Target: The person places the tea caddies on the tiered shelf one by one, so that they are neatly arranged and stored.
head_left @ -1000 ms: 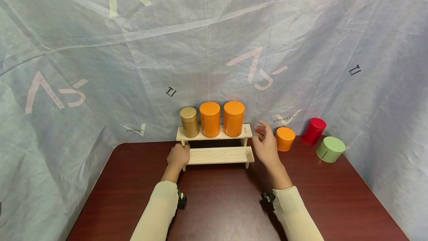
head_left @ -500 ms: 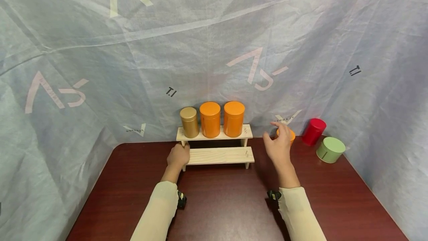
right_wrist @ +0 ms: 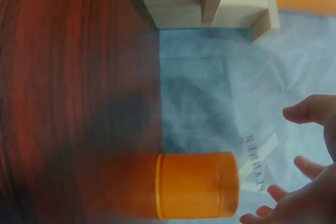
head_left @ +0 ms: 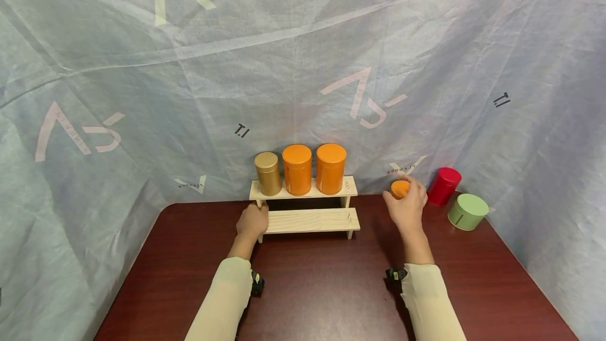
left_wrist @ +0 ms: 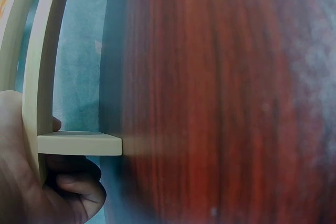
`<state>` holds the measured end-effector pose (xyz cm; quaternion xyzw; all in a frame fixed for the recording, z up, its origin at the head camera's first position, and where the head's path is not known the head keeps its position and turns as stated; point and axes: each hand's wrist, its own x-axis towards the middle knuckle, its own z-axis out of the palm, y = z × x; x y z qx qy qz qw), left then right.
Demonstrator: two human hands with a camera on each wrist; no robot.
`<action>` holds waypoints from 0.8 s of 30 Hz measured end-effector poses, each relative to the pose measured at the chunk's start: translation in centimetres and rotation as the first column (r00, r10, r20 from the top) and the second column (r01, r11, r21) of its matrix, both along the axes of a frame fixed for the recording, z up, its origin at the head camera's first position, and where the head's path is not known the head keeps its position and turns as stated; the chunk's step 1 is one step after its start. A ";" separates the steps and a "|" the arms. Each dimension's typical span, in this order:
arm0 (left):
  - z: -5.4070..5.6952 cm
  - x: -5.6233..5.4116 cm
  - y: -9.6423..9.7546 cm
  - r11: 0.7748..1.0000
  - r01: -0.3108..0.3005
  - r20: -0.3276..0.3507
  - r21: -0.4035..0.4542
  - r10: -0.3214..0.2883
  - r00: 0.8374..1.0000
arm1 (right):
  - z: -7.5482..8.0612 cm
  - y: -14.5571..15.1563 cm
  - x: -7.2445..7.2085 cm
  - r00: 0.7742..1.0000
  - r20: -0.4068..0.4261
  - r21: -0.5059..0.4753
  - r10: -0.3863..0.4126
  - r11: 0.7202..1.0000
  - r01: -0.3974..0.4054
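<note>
My left hand (head_left: 253, 220) grips the left end of a two-step wooden rack (head_left: 310, 220). In the left wrist view its fingers curl under the pale board (left_wrist: 39, 77), beside a short leg. Thumb and fingers spread, my right hand (head_left: 408, 208) is over a short orange tin (head_left: 400, 188), covering part of it in the head view. The right wrist view shows that tin (right_wrist: 197, 184) apart from the spread fingers (right_wrist: 310, 109). Along the rack's upper step stand a slim gold tin (head_left: 268, 175) and two tall orange tins (head_left: 298, 170) (head_left: 331, 169).
A red tin (head_left: 444, 187) and a low green tin (head_left: 467, 212) stand at the table's back right. The dark red-brown table (head_left: 322, 288) ends at a printed grey cloth (head_left: 293, 78) hanging behind and on both sides.
My right hand has moved right from beside the rack to the short orange tin, its fingers staying spread. The left hand has stayed on the rack.
</note>
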<state>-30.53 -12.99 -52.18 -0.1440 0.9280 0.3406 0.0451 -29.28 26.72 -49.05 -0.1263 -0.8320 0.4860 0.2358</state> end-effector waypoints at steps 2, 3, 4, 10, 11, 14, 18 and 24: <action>0.1 0.0 0.0 1.000 0.000 0.000 -0.001 0.000 1.000 | -0.2 0.4 0.0 0.999 0.039 -0.007 0.002 1.000 -0.002; 0.1 0.1 0.0 1.000 0.000 0.002 0.001 0.000 1.000 | -0.3 0.5 0.1 0.998 0.058 -0.007 0.006 1.000 -0.006; 0.1 0.1 0.0 1.000 0.000 0.002 0.004 0.000 1.000 | -0.3 0.7 0.1 0.997 0.077 -0.006 0.013 1.000 -0.013; 0.3 0.2 0.0 1.000 0.002 0.007 0.022 -0.002 1.000 | -0.8 1.4 0.1 0.984 0.174 -0.019 0.040 0.999 -0.037; 0.3 0.2 0.0 1.000 0.005 0.007 0.019 -0.005 1.000 | -0.9 1.5 0.0 0.984 0.175 -0.028 0.035 0.999 -0.030; 0.2 0.3 0.0 1.000 0.006 0.009 0.012 -0.006 1.000 | -1.3 1.8 -0.2 0.986 0.164 -0.063 0.013 0.998 -0.003; 0.1 0.2 0.0 1.000 0.006 0.006 0.005 -0.006 1.000 | -2.2 2.5 -0.6 0.990 0.141 -0.143 -0.001 0.990 0.021; -0.1 0.0 -0.1 1.000 0.003 -0.009 -0.005 -0.003 1.000 | -3.6 3.4 -1.1 0.993 0.120 -0.326 0.012 0.945 0.028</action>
